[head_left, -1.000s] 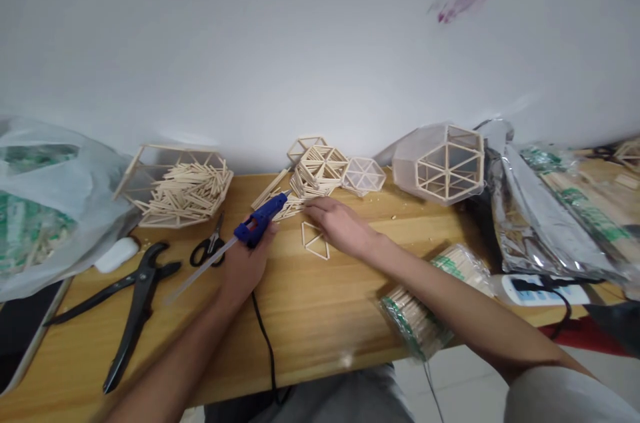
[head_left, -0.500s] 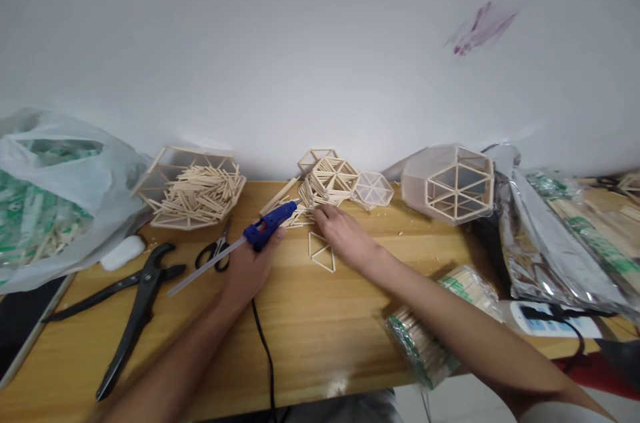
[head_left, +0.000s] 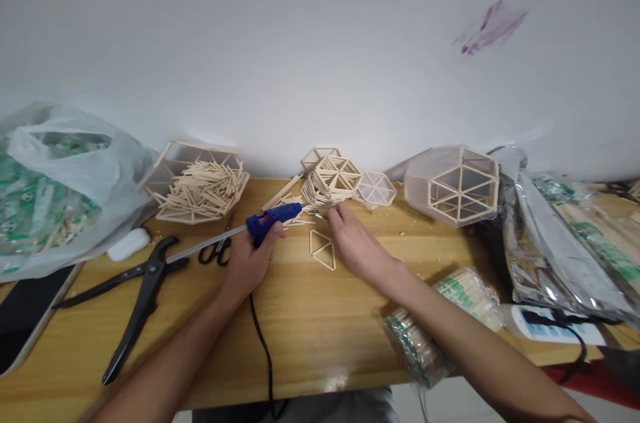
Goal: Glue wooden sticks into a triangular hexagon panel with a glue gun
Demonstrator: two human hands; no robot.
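Note:
My left hand [head_left: 249, 261] is closed round a blue hot glue gun [head_left: 275, 216], whose nozzle points right. A long translucent glue stick [head_left: 207, 244] projects from its back end. Fingers pinched together, my right hand [head_left: 354, 239] has a short wooden stick [head_left: 319, 216] at its fingertips, close to the nozzle; the fingers partly hide it. Just below lies a small flat frame of sticks [head_left: 323, 251] in joined triangles. Behind both hands are a pile of loose sticks [head_left: 320, 193] and several stacked hexagonal stick frames [head_left: 339, 174].
Left: a stick-filled hexagonal holder [head_left: 200, 193], scissors [head_left: 216, 251], black-handled cutters [head_left: 147, 286], a white case [head_left: 129, 244] and a plastic bag [head_left: 90, 176]. Right: a covered hexagonal lantern-like frame [head_left: 450, 186], packaged sticks [head_left: 420, 343] under my forearm, a power strip [head_left: 555, 324]. A black cord [head_left: 263, 343] trails below the gun.
The glue gun has turned more level, with its nozzle slightly further right. My right hand has shifted a little right, off the stick pile. The view has shifted slightly.

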